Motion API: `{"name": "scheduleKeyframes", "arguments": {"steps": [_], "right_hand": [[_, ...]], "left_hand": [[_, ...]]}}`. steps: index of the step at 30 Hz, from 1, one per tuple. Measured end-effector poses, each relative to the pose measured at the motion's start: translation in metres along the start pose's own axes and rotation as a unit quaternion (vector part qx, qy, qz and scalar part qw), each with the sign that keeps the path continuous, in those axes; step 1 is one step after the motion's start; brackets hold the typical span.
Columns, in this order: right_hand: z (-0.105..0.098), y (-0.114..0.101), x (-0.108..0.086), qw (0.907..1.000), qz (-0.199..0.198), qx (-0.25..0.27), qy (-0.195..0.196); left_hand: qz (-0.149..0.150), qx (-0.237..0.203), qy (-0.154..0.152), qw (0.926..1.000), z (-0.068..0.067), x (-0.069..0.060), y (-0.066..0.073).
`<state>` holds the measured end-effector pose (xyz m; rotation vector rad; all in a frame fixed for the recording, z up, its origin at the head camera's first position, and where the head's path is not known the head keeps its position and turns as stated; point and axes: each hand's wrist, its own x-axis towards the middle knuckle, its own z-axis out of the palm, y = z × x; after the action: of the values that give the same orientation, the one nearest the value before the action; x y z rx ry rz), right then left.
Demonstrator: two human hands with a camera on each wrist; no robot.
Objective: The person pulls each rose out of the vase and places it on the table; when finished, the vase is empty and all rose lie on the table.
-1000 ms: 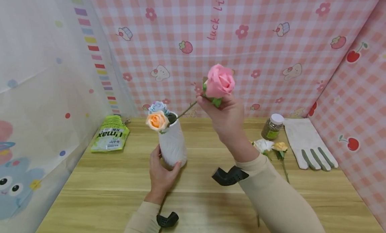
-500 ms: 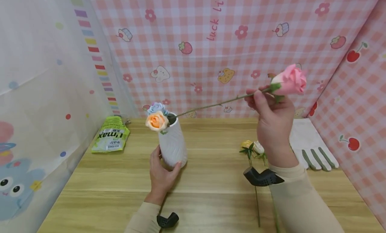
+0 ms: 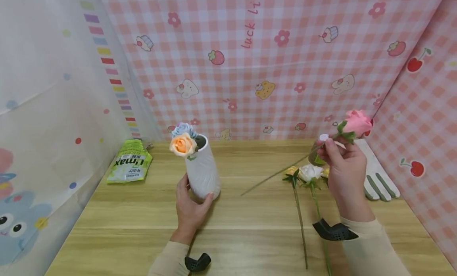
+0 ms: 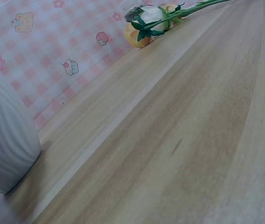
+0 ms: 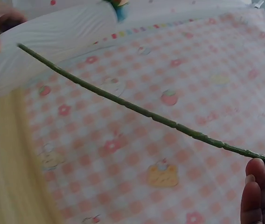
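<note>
left hand (image 3: 192,213): fingers curved round white ribbed tapering vase (image 3: 204,173) | right hand (image 3: 347,175): fingertips together, pinching pink layered rose (image 3: 358,123) by slender green stem (image 5: 137,109)

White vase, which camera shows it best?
The head view: it takes in the white vase's open mouth and most of its body. The left wrist view catches only a lower part, cut off by the picture's left edge. The right wrist view shows it sideways and blurred.

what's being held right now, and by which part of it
The right hand pinches the pink rose by the upper end of its stem. The left hand holds the white vase around its lower part.
</note>
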<state>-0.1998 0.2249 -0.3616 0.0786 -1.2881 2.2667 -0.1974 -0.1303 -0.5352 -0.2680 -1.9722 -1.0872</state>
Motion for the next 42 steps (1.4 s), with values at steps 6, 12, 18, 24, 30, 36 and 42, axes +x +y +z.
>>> {"name": "scheduleKeyframes", "arguments": {"steps": [6, 12, 18, 24, 30, 36, 42], "right_hand": [[-0.021, 0.032, -0.015, 0.9914, 0.049, -0.122, 0.004], [-0.027, 0.061, -0.030, 0.9745, 0.094, -0.202, -0.024], [-0.030, 0.080, -0.035, 0.9434, 0.111, -0.298, -0.093], [-0.039, 0.100, -0.037, 0.9100, 0.100, -0.350, -0.198], [-0.043, 0.115, -0.038, 0.8799, 0.104, -0.401, -0.232], [-0.047, 0.120, -0.039, 0.8386, 0.076, -0.477, -0.251], [-0.052, 0.125, -0.040, 0.7909, 0.073, -0.551, -0.256]], "left_hand": [[0.005, 0.001, 0.002, 1.0000, -0.001, 0.001, 0.000], [0.007, 0.004, 0.000, 1.0000, -0.001, 0.000, 0.000], [0.002, 0.004, -0.004, 1.0000, 0.002, -0.001, 0.001], [-0.008, 0.008, -0.006, 0.9999, 0.001, -0.001, 0.001], [-0.002, 0.004, 0.004, 1.0000, 0.001, 0.003, 0.000], [0.007, -0.002, 0.003, 1.0000, 0.002, 0.006, 0.000], [-0.006, 0.004, -0.001, 1.0000, 0.003, 0.002, 0.001]]}}
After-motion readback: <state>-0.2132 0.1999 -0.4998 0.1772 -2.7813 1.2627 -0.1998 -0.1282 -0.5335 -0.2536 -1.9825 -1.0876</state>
